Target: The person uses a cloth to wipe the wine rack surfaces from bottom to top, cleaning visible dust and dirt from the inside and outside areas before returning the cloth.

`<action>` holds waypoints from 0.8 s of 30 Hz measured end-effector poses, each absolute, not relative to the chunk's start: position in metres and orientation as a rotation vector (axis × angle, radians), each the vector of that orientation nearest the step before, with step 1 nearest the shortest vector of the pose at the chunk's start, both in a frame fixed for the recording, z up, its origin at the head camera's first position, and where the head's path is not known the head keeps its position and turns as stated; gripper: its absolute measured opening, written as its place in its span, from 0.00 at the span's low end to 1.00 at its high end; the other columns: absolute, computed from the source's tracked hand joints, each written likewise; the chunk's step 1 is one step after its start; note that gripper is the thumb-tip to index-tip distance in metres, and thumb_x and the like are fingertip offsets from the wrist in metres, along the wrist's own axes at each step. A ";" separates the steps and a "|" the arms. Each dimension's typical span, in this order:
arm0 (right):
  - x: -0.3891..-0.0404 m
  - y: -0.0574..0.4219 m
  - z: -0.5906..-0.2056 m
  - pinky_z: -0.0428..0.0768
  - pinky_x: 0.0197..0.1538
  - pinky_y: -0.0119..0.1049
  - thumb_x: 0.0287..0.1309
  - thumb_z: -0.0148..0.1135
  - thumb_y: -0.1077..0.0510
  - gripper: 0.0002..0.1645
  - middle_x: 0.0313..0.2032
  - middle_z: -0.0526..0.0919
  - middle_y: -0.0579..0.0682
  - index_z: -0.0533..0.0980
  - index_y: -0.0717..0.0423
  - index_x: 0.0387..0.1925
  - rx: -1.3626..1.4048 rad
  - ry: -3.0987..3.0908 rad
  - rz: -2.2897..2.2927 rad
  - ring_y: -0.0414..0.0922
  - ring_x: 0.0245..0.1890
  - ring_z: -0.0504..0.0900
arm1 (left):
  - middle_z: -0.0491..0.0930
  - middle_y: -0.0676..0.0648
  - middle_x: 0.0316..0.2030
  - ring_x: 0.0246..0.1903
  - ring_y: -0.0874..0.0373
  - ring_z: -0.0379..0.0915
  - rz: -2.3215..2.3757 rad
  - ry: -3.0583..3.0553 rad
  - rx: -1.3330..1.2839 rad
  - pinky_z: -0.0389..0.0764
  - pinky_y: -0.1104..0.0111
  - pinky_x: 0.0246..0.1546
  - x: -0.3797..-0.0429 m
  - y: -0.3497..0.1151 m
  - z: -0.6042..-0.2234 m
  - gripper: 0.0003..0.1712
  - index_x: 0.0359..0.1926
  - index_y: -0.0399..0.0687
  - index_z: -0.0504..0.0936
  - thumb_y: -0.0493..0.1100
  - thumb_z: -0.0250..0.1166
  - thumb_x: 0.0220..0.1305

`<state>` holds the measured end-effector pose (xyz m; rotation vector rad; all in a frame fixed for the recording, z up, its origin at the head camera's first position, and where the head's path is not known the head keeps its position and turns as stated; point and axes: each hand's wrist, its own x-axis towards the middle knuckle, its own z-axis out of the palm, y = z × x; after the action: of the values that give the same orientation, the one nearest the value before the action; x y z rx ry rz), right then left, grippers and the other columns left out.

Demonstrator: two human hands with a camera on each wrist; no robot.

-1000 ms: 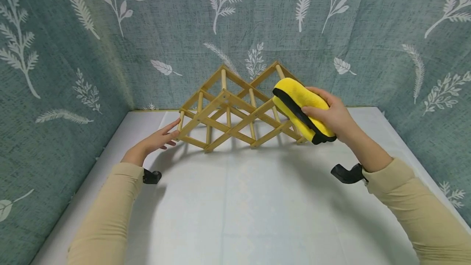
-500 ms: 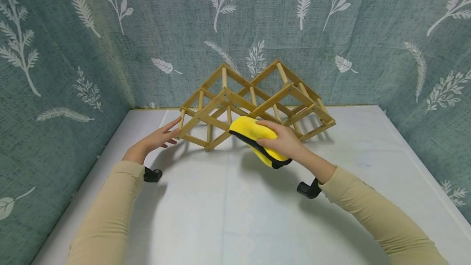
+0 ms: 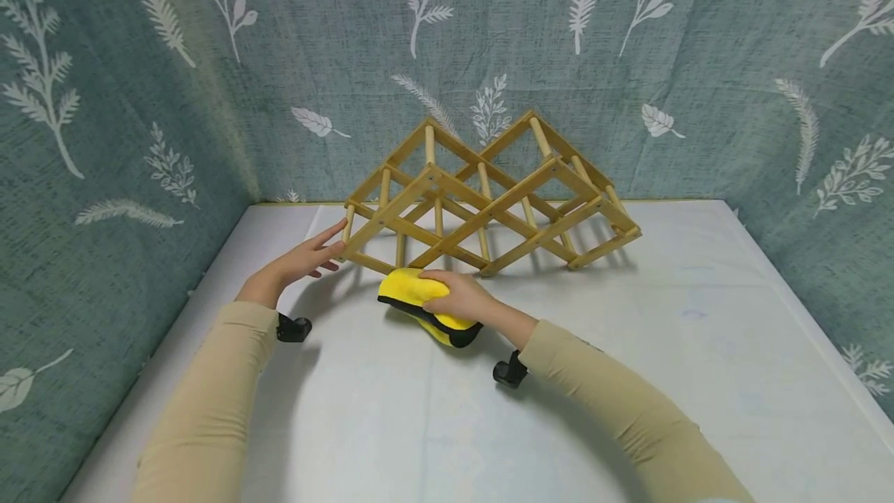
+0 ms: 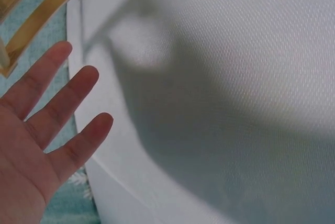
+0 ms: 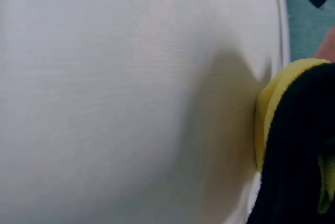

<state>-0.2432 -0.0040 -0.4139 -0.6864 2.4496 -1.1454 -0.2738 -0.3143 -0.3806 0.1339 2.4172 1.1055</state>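
A folding wooden lattice rack (image 3: pixel 489 214) with two peaks stands near the back of the table. At its left end my left hand (image 3: pixel 296 264) reaches out with spread fingers, the fingertips at the end dowel. Those straight fingers (image 4: pixel 63 106) show in the left wrist view beside a corner of the rack. My right hand (image 3: pixel 462 297) grips a folded yellow cloth (image 3: pixel 403 284) with black edging, thumb on the near side. It is in front of the rack's lower left part. In the right wrist view the cloth's black edge (image 5: pixel 296 145) fills the right side; the right fingers are mostly hidden behind the cloth.
The white-covered table (image 3: pixel 363 425) extends toward me and out to both sides. Green fabric walls (image 3: pixel 615 130) with white leaf prints enclose it at the back, left and right. A small black camera (image 3: pixel 293 328) sits at the left wrist, another camera (image 3: pixel 510 372) at the right.
My right hand has carried the yellow cloth from the rack's right end leftward and down, toward the lower left front. My left hand has stayed at the rack's left end.
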 end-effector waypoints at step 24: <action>-0.248 0.110 -0.343 0.77 0.35 0.35 0.57 0.61 0.52 0.35 0.57 0.71 0.57 0.61 0.42 0.66 -0.454 2.440 -1.632 0.48 0.38 0.76 | 0.43 0.30 0.68 0.59 0.33 0.60 1.115 2.408 0.153 0.59 0.41 0.55 -0.274 -0.316 -0.382 0.41 0.71 0.64 0.29 0.64 0.40 0.67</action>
<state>-0.2475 0.1104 -0.3435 -0.4535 2.4400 -1.6318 -0.2744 -0.3158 -0.3822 0.1529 2.4079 1.1149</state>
